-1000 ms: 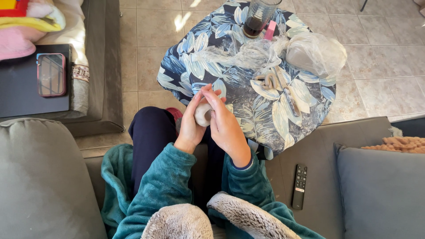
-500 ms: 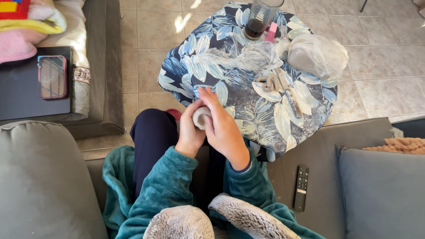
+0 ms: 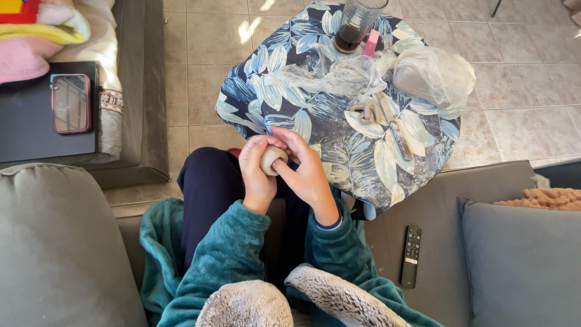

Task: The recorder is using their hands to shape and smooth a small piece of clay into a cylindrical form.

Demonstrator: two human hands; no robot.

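Note:
My left hand (image 3: pixel 257 175) and my right hand (image 3: pixel 305 172) meet over my lap, both closed around a small pale lump of clay (image 3: pixel 271 158). The lump sits between my fingertips, partly hidden by my thumbs. Just beyond my hands stands a small table under a blue cloth with a leaf pattern (image 3: pixel 272 91). On the cloth lie a few shaped pale clay pieces (image 3: pixel 378 115), beside crumpled clear plastic (image 3: pixel 339 75) and a clear plastic bag holding a pale mass (image 3: pixel 433 75).
A glass of dark drink (image 3: pixel 356 25) and a pink item (image 3: pixel 370 43) stand at the table's far edge. A phone (image 3: pixel 71 103) rests on a dark slab at left. A black remote (image 3: pixel 411 255) lies on the grey sofa near a cushion (image 3: pixel 520 260).
My hands have kept working the lump, turning it slightly between the fingers. The view has shifted a little; nothing on the table has moved.

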